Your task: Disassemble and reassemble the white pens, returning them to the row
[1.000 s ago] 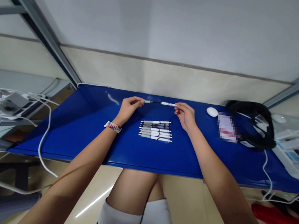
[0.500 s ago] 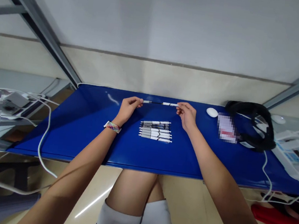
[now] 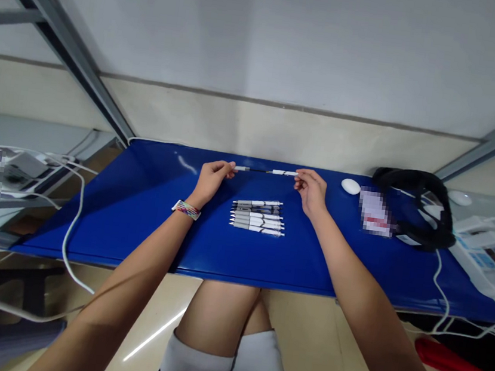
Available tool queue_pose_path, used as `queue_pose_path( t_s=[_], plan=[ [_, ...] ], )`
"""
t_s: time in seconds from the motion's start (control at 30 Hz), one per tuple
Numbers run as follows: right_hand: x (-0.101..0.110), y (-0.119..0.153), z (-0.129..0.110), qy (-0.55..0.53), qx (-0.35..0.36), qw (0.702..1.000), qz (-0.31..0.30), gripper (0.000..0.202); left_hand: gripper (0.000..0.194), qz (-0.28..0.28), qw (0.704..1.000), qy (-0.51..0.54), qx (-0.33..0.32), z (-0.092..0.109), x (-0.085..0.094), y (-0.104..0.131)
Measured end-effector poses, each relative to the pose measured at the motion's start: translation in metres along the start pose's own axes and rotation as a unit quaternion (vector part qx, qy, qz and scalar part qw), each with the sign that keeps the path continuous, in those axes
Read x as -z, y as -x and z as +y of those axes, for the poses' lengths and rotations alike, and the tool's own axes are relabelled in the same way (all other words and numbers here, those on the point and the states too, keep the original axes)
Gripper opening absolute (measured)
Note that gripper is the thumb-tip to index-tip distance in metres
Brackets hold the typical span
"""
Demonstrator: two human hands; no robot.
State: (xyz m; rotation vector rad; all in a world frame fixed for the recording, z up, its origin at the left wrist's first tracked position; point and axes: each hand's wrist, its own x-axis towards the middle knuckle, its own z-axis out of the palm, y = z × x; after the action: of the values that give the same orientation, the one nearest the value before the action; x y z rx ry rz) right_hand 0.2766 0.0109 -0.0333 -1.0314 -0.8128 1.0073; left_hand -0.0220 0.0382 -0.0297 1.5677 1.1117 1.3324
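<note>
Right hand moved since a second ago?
Yes: the right hand has shifted slightly rightward, narrowing its gap to the white oval object.

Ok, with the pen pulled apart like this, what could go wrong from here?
The dark refill bridges the gap between the grey front section in the left hand and the white barrel in the right hand; it could slip and drop. The row of pens lies between the forearms, so a lowered arm might scatter it.

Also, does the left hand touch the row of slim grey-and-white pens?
No, the left hand holds a short grey pen part, apart from the row of grey-and-white pens.
</note>
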Motion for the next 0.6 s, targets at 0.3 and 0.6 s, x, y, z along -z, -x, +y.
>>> queue_pose_path(
  t_s=[0.3,0.6],
  plan=[
    [0.0011,0.0003,-0.0005,-0.002,0.001,1.000,0.000,0.014,0.050,0.004,1.000,-0.001,-0.001,0.0002,0.0002,-0.0001],
    [0.0005,0.0006,-0.0002,-0.013,-0.006,1.000,0.000,0.015,0.051,0.004,1.000,-0.004,-0.003,-0.0018,0.0009,-0.0017]
  ],
)
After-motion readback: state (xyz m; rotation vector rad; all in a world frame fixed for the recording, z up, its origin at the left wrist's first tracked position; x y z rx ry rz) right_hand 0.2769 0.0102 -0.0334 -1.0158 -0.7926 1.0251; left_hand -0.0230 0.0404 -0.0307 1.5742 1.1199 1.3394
